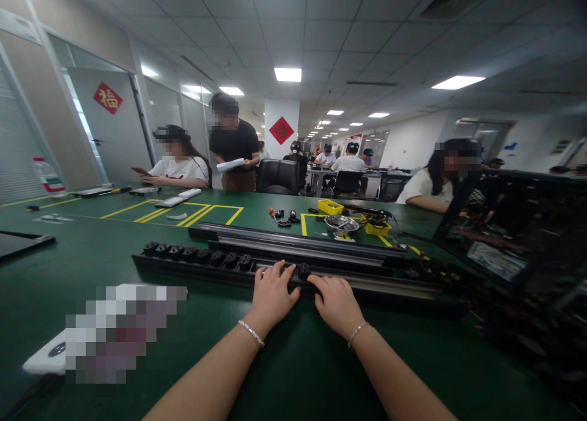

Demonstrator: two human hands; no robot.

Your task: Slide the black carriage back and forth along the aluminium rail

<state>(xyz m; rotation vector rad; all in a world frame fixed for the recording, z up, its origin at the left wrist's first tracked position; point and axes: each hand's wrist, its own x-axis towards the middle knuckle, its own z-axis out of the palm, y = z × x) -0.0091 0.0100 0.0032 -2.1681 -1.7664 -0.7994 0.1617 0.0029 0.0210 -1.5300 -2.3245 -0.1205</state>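
Note:
A long black channel point(192, 270) lies crosswise in front of me, with a row of black socket modules point(203, 257) in its left part. One more socket module point(303, 270) sits in the channel between my hands. My left hand point(274, 292) rests over the channel with its fingers spread, the index fingertip beside that module's left side. From the right, my right hand point(337, 301) reaches to the same module; its fingertips are at the module's edge and the thumb stands apart at the channel's near wall. Neither hand is closed around the module.
Behind lies a second black rail point(293, 240). Farther back are a metal bowl point(342, 224), a yellow bin point(330, 207) and small black parts. A white device point(46, 350) lies at left front. A dark panel point(495, 231) and a dark pile crowd the right. Several people are around.

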